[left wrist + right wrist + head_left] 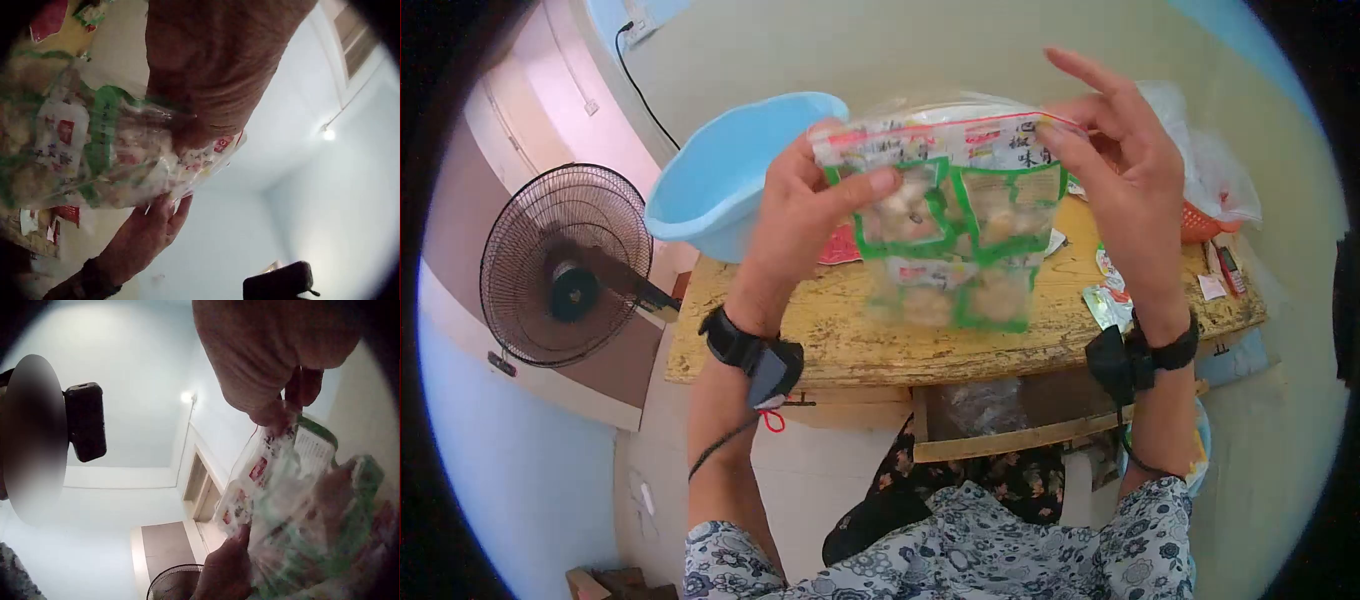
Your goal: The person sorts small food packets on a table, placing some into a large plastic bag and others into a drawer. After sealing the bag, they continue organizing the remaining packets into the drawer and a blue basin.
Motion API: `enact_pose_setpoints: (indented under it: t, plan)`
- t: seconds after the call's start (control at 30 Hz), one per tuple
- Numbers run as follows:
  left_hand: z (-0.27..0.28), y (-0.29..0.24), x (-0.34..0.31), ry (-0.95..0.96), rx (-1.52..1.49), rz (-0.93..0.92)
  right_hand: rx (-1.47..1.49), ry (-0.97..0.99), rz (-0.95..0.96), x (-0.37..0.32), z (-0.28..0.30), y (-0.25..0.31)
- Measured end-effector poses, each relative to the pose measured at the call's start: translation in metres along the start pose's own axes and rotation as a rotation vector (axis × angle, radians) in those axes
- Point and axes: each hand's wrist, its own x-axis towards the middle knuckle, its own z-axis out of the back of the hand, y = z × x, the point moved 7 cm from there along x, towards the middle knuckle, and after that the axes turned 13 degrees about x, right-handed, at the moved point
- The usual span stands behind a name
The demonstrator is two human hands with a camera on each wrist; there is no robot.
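Note:
A clear plastic bag (pixel 948 250) with a red line along its top edge hangs upright above the table. Several green-edged packets of pale, lumpy contents show through it. My left hand (pixel 808 200) grips the bag's upper left corner, thumb across the front. At the upper right corner my right hand (pixel 1138 165) pinches the edge between thumb and fingers, the index finger raised. In the left wrist view the bag (pixel 62 134) stretches across toward the right hand (pixel 140 234). The right wrist view shows the crinkled bag (pixel 294 506) under the right fingertips.
A light blue basin (pixel 710 185) stands at the back left of the worn yellow table (pixel 820 345). An orange basket (pixel 1197 224) with clear plastic bags (pixel 1215 165) sits at the right, near small packets (pixel 1108 302). Below, a drawer (pixel 1010 437) is pulled out. A fan (pixel 565 265) stands left.

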Motion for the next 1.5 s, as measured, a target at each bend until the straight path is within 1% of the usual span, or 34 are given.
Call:
enact_pose_setpoints:
  t: [0.07, 0.17, 0.27, 0.3, 0.37, 0.4, 0.5, 0.57, 0.6, 0.7, 0.8, 0.87, 0.97, 1.0, 1.07, 1.1, 1.17, 1.27, 1.37, 1.47, 1.5]
  plan:
    - [-0.004, 0.013, -0.008, -0.012, -0.062, -0.012, 0.028, 0.048, -0.043, 0.000, -0.006, -0.018]
    - [-0.006, 0.033, -0.007, -0.026, -0.180, 0.066, 0.064, 0.086, -0.083, -0.003, -0.009, -0.026]
    - [0.000, 0.035, 0.000, -0.069, -0.149, 0.042, 0.052, 0.102, -0.091, 0.002, -0.009, -0.020]
    - [0.000, 0.033, 0.003, -0.053, -0.120, 0.028, 0.038, 0.105, -0.092, 0.005, -0.008, -0.017]
    - [0.004, 0.023, 0.010, -0.025, -0.058, -0.004, 0.120, 0.124, -0.091, 0.011, -0.007, -0.021]
    - [0.002, 0.022, 0.013, -0.014, -0.093, 0.023, 0.162, 0.136, -0.089, 0.012, -0.006, -0.022]
    - [-0.004, 0.021, 0.017, 0.016, -0.222, 0.079, 0.143, 0.152, -0.098, 0.014, -0.005, -0.026]
    - [-0.006, 0.021, 0.018, 0.042, -0.343, 0.094, 0.123, 0.146, -0.097, 0.015, -0.005, -0.016]
    - [-0.005, 0.019, 0.018, 0.022, -0.301, 0.078, 0.112, 0.141, -0.100, 0.015, -0.005, -0.012]
    - [-0.006, 0.015, 0.012, -0.007, -0.221, 0.052, 0.199, 0.143, -0.095, 0.011, -0.003, -0.018]
    - [-0.007, 0.016, 0.011, -0.008, -0.183, 0.022, 0.154, 0.118, -0.144, 0.008, 0.000, -0.027]
    - [-0.004, 0.019, 0.012, -0.022, -0.120, -0.013, 0.145, 0.103, -0.150, 0.007, -0.001, -0.021]
    - [-0.004, 0.000, 0.011, -0.049, -0.095, 0.003, 0.146, 0.068, -0.134, 0.009, 0.000, -0.008]
    - [-0.006, 0.001, 0.014, -0.039, -0.122, 0.009, 0.150, 0.057, -0.121, 0.010, 0.001, -0.005]
    - [-0.008, 0.007, 0.023, -0.020, -0.176, 0.022, 0.153, 0.051, -0.131, 0.015, 0.002, -0.020]
    - [-0.010, 0.022, 0.027, -0.005, -0.156, 0.074, 0.154, 0.047, -0.135, 0.015, 0.002, -0.032]
    - [-0.015, 0.071, 0.032, 0.029, -0.116, 0.176, 0.119, 0.066, -0.213, 0.006, -0.003, -0.069]
    - [-0.026, 0.121, 0.024, -0.053, -0.097, 0.272, 0.050, 0.077, -0.306, -0.024, -0.007, -0.137]
    - [-0.024, 0.164, 0.017, -0.119, 0.088, 0.405, -0.203, 0.127, -0.291, -0.058, -0.009, -0.150]
    - [-0.023, 0.169, 0.010, -0.040, 0.300, 0.320, -0.192, 0.102, -0.291, -0.087, -0.005, -0.129]
    - [-0.017, 0.158, 0.004, -0.126, 0.506, 0.222, -0.252, 0.094, -0.272, -0.095, 0.000, -0.124]
